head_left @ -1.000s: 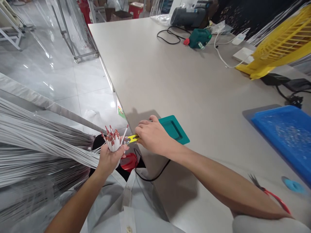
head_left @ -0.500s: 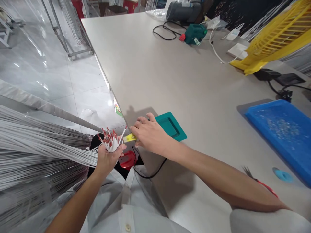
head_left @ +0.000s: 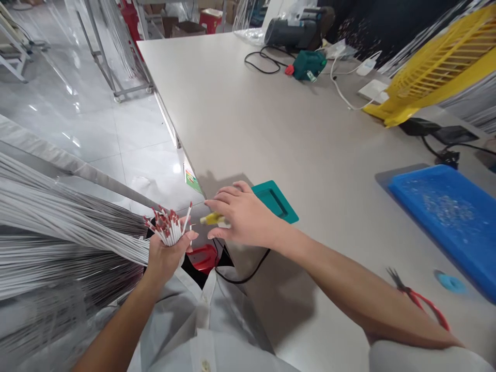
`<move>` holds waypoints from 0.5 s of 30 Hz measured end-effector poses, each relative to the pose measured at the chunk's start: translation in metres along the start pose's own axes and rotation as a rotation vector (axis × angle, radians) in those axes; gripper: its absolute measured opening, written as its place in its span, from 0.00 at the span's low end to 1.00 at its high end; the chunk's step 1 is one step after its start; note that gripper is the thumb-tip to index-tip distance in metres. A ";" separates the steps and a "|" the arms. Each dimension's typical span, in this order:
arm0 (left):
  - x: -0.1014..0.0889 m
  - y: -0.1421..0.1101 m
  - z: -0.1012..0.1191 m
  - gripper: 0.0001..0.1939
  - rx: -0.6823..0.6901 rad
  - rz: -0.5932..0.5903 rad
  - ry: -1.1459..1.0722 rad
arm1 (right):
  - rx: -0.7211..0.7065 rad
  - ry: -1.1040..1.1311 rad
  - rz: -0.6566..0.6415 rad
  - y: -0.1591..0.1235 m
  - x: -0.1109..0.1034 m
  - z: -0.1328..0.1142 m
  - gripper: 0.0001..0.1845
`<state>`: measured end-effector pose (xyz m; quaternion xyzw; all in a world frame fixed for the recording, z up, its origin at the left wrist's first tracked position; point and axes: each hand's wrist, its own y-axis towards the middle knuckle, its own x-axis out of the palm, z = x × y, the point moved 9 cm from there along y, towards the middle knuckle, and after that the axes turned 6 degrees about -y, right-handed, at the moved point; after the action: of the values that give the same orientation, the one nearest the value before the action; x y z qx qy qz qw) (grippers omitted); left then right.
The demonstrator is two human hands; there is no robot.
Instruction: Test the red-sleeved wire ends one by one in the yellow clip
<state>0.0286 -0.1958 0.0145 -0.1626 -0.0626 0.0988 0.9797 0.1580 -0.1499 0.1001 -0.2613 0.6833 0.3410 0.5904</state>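
Note:
My left hand [head_left: 166, 258] is wrapped round a bundle of thin white wires [head_left: 170, 232] with red-brown tips pointing up. One wire stands apart at the bundle's right side. Palm down at the table's left edge, my right hand [head_left: 248, 214] has a small yellow tool [head_left: 212, 218] between thumb and fingers. The tool is blurred and partly covered by the hand, so its exact kind is unclear. Its tip points toward the bundle without touching it. Partly behind my right hand lies a shallow teal tray [head_left: 289, 209] on the table.
Long white wires [head_left: 70, 217] hang at the left. On the table [head_left: 232, 119] are a blue tray [head_left: 422, 227] of small clear bits, red-handled pliers [head_left: 416, 297], a blue ring [head_left: 451, 282], a yellow fan [head_left: 430, 67], a green device [head_left: 309, 64] and a grey motor [head_left: 289, 32].
My right hand's thumb has come into view and spread from the fingers, and the yellow tool has shifted slightly right, away from the bundle. My left hand with the wires has moved slightly left.

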 end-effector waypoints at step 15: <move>0.009 -0.018 0.010 0.21 -0.015 -0.201 -0.186 | -0.311 -0.064 0.569 -0.023 -0.030 -0.058 0.07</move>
<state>0.0383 -0.2070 0.0309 -0.1528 -0.1697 0.0143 0.9735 0.1443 -0.2108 0.1300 -0.1359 0.6499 0.6005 0.4456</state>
